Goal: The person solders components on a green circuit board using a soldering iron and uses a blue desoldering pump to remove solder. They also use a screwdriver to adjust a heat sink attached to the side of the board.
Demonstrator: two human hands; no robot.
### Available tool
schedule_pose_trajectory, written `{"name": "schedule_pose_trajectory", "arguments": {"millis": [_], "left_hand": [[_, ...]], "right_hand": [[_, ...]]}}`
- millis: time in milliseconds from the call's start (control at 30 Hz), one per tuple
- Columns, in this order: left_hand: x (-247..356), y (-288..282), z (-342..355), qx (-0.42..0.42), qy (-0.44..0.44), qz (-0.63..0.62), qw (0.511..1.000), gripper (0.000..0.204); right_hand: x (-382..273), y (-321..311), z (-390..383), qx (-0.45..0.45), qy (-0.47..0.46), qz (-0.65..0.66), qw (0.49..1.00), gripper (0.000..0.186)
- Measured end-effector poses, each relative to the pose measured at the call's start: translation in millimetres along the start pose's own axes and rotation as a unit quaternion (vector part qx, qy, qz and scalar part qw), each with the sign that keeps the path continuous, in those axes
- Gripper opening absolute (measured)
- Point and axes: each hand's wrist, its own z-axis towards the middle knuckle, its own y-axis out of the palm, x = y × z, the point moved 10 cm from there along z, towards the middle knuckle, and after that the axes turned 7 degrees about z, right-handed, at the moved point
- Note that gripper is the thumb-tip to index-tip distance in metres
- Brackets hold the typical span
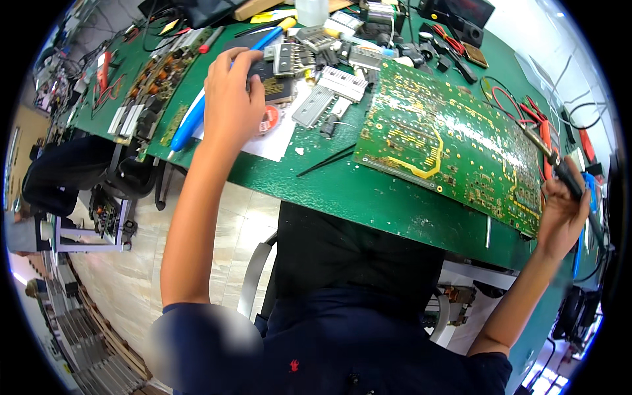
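Note:
My left hand [234, 99] is open with loosely bent fingers, over a blue tool with a yellow end [187, 128] and a dark board [276, 89]; whether its fingertips touch them I cannot tell. A spool with a red label [268, 120] lies on white paper [276, 145] beside it. My right hand [559, 210] grips a soldering iron [566, 174] by its black handle, the metal tip angled over the right part of a large green circuit board [428, 145]. Black tweezers [326, 160] lie left of that board. Heat sinks [313, 105] and small parts are piled between my hands.
The green bench [329, 201] carries a long board with components [148, 92] at left, a translucent container [309, 13] and a black device [454, 16] behind, and red leads [540, 131] at right. A chair [257, 276] and wheeled cart [108, 224] stand below.

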Motion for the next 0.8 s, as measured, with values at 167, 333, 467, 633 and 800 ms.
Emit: {"name": "schedule_pose_trajectory", "arguments": {"millis": [167,333,467,633,800], "left_hand": [[92.9,7.7,-21.9,-0.115,0.069,-0.230,0.964,0.025],[90.0,18.9,-32.2,-0.097,0.061,-0.216,0.970,0.019],[88.9,19.5,-28.6,-0.070,0.025,-0.243,0.967,0.019],[90.1,15.7,-29.9,-0.057,0.044,-0.234,0.970,0.022],[87.3,14.7,-30.7,-0.061,0.016,-0.234,0.970,0.019]], "right_hand": [[10.5,16.0,39.8,-0.047,0.086,0.050,0.994,0.057],[32.3,72.8,82.4,-0.029,0.125,0.064,0.990,0.054],[62.9,93.7,103.7,-0.177,0.180,0.068,0.965,0.050],[90.3,136.1,93.6,-0.165,0.214,-0.029,0.962,0.047],[98.9,146.1,63.3,-0.100,0.238,-0.052,0.965,0.044]]}}
